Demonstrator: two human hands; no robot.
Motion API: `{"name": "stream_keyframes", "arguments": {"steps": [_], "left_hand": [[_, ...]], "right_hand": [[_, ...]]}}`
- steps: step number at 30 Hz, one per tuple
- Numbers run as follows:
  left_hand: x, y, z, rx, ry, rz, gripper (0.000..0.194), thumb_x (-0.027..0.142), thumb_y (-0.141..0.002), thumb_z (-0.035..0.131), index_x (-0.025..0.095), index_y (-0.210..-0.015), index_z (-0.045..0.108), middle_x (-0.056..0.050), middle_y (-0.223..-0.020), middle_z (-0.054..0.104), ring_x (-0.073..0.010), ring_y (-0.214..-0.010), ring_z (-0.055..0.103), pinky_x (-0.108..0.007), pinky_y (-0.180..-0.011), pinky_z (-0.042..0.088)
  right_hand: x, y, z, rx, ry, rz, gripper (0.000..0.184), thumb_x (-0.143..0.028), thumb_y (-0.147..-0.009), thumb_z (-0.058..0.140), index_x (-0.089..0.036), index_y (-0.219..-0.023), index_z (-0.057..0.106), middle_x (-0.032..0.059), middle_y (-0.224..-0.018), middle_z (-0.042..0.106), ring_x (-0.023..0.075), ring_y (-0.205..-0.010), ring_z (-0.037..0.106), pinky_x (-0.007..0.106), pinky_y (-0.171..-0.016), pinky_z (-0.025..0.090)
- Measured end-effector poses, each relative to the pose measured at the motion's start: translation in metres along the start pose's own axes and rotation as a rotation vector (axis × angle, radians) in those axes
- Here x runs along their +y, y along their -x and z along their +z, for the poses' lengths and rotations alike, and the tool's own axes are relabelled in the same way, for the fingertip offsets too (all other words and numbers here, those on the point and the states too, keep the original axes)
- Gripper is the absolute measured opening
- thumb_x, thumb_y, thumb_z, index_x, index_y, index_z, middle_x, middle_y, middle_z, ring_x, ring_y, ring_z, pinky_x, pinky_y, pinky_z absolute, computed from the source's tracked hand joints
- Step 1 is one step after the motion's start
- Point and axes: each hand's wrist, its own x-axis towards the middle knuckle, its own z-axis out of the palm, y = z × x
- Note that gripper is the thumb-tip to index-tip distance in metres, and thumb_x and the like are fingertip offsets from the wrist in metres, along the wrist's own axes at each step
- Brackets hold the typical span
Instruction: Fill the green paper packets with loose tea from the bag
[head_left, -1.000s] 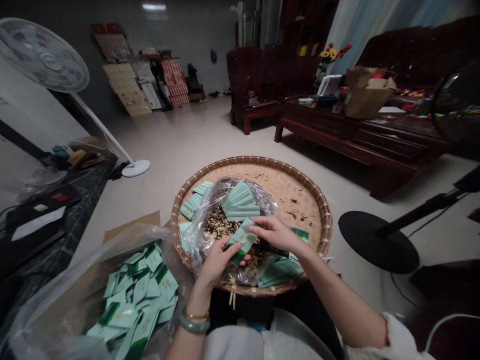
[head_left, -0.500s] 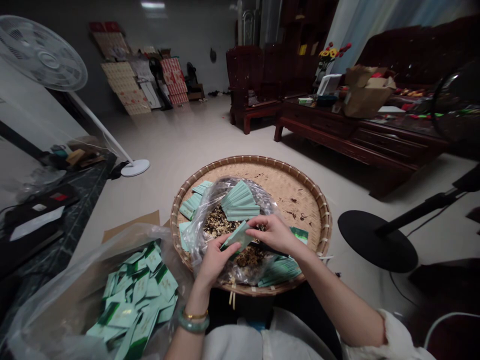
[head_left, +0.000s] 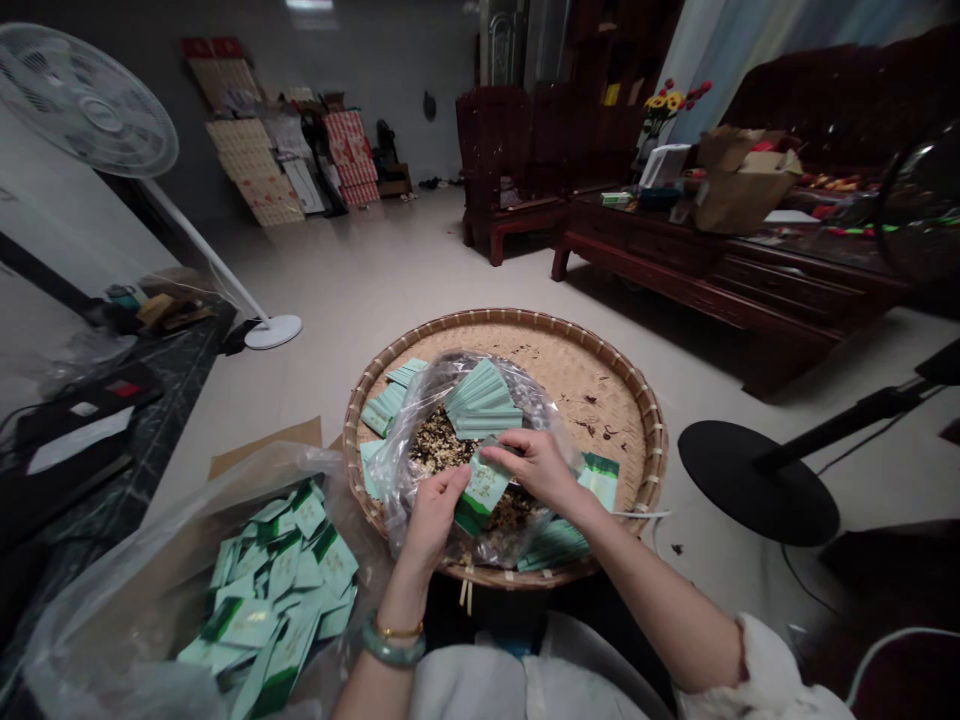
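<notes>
Mint-green sachet [head_left: 482,497] with a dark green end sits pinched between the left hand [head_left: 433,518] and the right hand [head_left: 531,467], fingers curled around its edges. It is held above loose dried brown flakes [head_left: 435,440] inside a clear plastic bag [head_left: 397,470], which rests on a round woven bamboo tray [head_left: 577,336]. A fanned stack of mint-green sachets [head_left: 480,400] lies at the bag's far side. Near left, a second clear plastic bag [head_left: 90,640] holds a heap of green sachets [head_left: 270,590].
</notes>
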Motion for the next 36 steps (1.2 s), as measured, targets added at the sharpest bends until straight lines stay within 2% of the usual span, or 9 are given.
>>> {"name": "stream_keyframes", "arguments": {"steps": [5,10,15,18,21,24,26,31,36], "left_hand": [[0.0,-0.001,0.0,0.004,-0.017,-0.004,0.039,0.048,-0.07,0.069,0.011,-0.083,0.073,-0.005,-0.07,0.07,-0.0157,-0.063,0.059,-0.025,-0.061,0.045],[0.009,0.001,0.002,-0.124,-0.05,-0.061,0.037,0.042,-0.065,0.075,0.011,-0.087,0.073,-0.004,-0.072,0.07,-0.0152,-0.065,0.06,-0.024,-0.062,0.045],[0.008,0.004,0.0,-0.159,-0.104,-0.111,0.036,0.034,-0.061,0.078,0.013,-0.088,0.07,-0.004,-0.072,0.07,-0.0177,-0.064,0.063,-0.026,-0.061,0.047],[0.008,0.004,-0.002,-0.111,-0.218,-0.015,0.031,0.025,-0.056,0.081,0.013,-0.083,0.071,-0.004,-0.076,0.071,-0.0184,-0.07,0.063,-0.027,-0.068,0.047],[0.011,0.004,-0.003,-0.054,-0.262,0.08,0.028,0.023,-0.054,0.081,0.013,-0.079,0.073,-0.004,-0.076,0.071,-0.0179,-0.071,0.061,-0.027,-0.069,0.047],[0.018,0.006,-0.002,-0.028,-0.257,0.152,0.024,0.024,-0.051,0.083,0.017,-0.072,0.074,-0.003,-0.072,0.071,-0.0183,-0.068,0.061,-0.028,-0.068,0.049],[0.024,0.008,0.0,-0.032,-0.248,0.191,0.023,0.024,-0.049,0.084,0.019,-0.068,0.074,-0.005,-0.072,0.072,-0.0198,-0.069,0.063,-0.031,-0.072,0.05],[0.029,0.011,0.0,-0.048,-0.161,0.243,0.02,0.029,-0.049,0.085,0.02,-0.064,0.074,-0.008,-0.07,0.073,-0.025,-0.074,0.068,-0.036,-0.079,0.052],[0.021,0.008,-0.005,-0.056,-0.219,0.294,0.014,0.025,-0.057,0.08,0.021,-0.07,0.076,-0.008,-0.081,0.075,-0.0252,-0.082,0.068,-0.038,-0.084,0.051]], "right_hand": [[0.003,0.001,-0.001,-0.005,-0.065,0.033,0.038,-0.045,-0.082,0.057,-0.015,-0.058,0.058,-0.0027,-0.053,0.045,0.0098,-0.054,0.039,0.022,-0.05,0.031],[0.005,0.001,0.003,-0.036,-0.07,0.03,0.033,-0.042,-0.081,0.059,-0.015,-0.064,0.065,-0.0008,-0.057,0.057,0.0109,-0.056,0.046,0.021,-0.053,0.036],[0.005,0.001,0.005,0.0,-0.093,0.006,0.028,-0.039,-0.083,0.058,-0.016,-0.069,0.067,0.0019,-0.063,0.063,0.0134,-0.06,0.053,0.023,-0.056,0.04],[-0.004,0.006,-0.002,0.081,-0.146,-0.082,0.03,-0.041,-0.089,0.05,-0.017,-0.085,0.069,0.0063,-0.081,0.067,0.0171,-0.073,0.059,0.028,-0.068,0.046],[-0.022,0.014,-0.015,0.115,-0.14,-0.244,0.033,-0.037,-0.093,0.042,-0.019,-0.086,0.068,0.0069,-0.08,0.065,0.0175,-0.075,0.058,0.031,-0.07,0.048],[-0.042,0.023,-0.027,0.071,-0.038,-0.396,0.019,-0.028,-0.088,0.054,-0.019,-0.079,0.068,0.0065,-0.08,0.062,0.0181,-0.078,0.058,0.033,-0.071,0.048],[-0.054,0.028,-0.031,0.019,0.034,-0.468,0.012,-0.023,-0.086,0.056,-0.021,-0.083,0.068,0.0067,-0.085,0.063,0.0187,-0.083,0.058,0.034,-0.074,0.048],[-0.068,0.034,-0.033,-0.079,0.223,-0.559,0.012,-0.018,-0.087,0.055,-0.02,-0.093,0.066,0.0084,-0.096,0.064,0.0214,-0.098,0.055,0.038,-0.082,0.049],[-0.067,0.035,-0.027,0.005,0.387,-0.592,0.012,-0.022,-0.087,0.057,-0.019,-0.079,0.066,0.0094,-0.095,0.066,0.0254,-0.103,0.052,0.043,-0.084,0.05]]}}
